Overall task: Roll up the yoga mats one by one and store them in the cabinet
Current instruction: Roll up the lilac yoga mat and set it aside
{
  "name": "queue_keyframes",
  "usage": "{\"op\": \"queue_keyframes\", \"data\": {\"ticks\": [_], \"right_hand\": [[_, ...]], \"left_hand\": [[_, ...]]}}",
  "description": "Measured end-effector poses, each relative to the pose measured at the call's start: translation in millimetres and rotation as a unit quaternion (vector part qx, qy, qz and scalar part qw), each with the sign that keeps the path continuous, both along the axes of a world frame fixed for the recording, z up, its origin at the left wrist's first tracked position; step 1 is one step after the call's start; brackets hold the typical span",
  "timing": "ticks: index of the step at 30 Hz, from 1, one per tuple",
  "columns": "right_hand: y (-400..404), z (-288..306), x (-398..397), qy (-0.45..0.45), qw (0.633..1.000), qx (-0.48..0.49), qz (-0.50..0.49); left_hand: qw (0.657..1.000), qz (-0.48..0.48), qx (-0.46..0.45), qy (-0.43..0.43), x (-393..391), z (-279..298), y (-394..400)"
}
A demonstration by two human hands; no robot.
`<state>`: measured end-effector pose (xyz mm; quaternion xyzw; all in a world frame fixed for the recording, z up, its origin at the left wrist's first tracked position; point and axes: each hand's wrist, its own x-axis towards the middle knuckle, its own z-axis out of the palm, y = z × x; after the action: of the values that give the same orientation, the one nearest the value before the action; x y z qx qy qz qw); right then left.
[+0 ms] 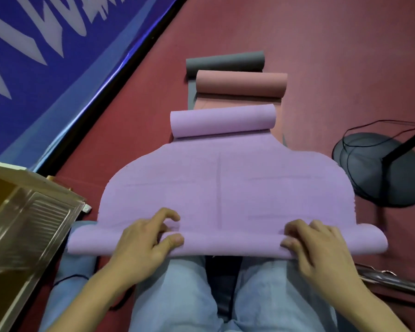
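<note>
A purple yoga mat (228, 185) lies flat on the red floor in front of my knees, its near end curled into a thin roll and its far end curled up too. My left hand (144, 238) grips the near roll left of centre, thumb on top and fingers curled over it. My right hand (314, 243) grips the same roll toward the right. Beyond it lie a pink mat (241, 83) and a grey mat (225, 61), each with a rolled far end, stacked partly under one another.
A metal cabinet (27, 219) with a ribbed panel stands at the left. A blue banner (46, 56) runs along the left wall. A black round stand base (381, 168) with cables sits at the right. A metal rod (393, 281) lies by my right knee.
</note>
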<state>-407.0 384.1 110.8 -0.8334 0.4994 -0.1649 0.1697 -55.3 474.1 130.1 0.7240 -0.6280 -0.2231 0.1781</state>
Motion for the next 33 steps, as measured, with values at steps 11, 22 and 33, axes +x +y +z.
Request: {"op": "queue_keyframes", "data": {"ticks": [11,22,33], "right_hand": [[11,10,10,0.066,0.991,-0.113,-0.006],[-3,0,15,0.121,0.978,-0.165,-0.023],[-40,1,29,0.086,0.993,-0.074,-0.024]], "left_hand": [[0.991,0.078,-0.093,-0.054,-6,-13,-20],[0.955,0.016,-0.18,-0.235,-16,-8,-8],[0.945,0.018,-0.217,-0.242,-7,-30,-19]]}}
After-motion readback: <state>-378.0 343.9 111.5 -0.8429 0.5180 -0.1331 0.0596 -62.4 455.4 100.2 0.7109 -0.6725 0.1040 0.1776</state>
